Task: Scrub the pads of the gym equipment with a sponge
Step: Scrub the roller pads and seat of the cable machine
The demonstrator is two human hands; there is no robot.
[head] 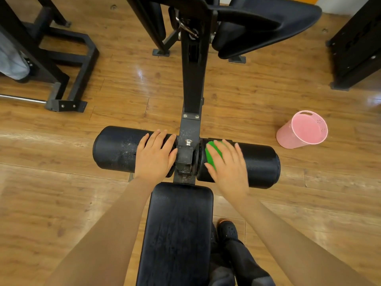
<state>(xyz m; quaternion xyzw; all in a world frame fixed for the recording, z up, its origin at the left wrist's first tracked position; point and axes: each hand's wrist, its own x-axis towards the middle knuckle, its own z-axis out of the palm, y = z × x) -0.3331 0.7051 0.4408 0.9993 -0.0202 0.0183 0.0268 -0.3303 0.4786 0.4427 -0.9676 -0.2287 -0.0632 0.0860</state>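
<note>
Two black roller pads stick out from a black metal post. The left roller pad (pixel 115 148) shows white specks of foam or water. My left hand (pixel 154 154) lies flat on its inner end, fingers together, holding nothing. My right hand (pixel 228 165) presses a green sponge (pixel 212 154) onto the inner end of the right roller pad (pixel 261 164); most of the sponge is hidden under my fingers. A long black seat pad (pixel 177 234) runs from the post toward me.
A pink plastic bucket (pixel 302 130) stands tilted on the wooden floor to the right. Black machine frames sit at the far left (pixel 68 69) and far right (pixel 356 44). A large black pad (pixel 266 25) hangs at the top. My shoe (pixel 226 229) is beside the seat.
</note>
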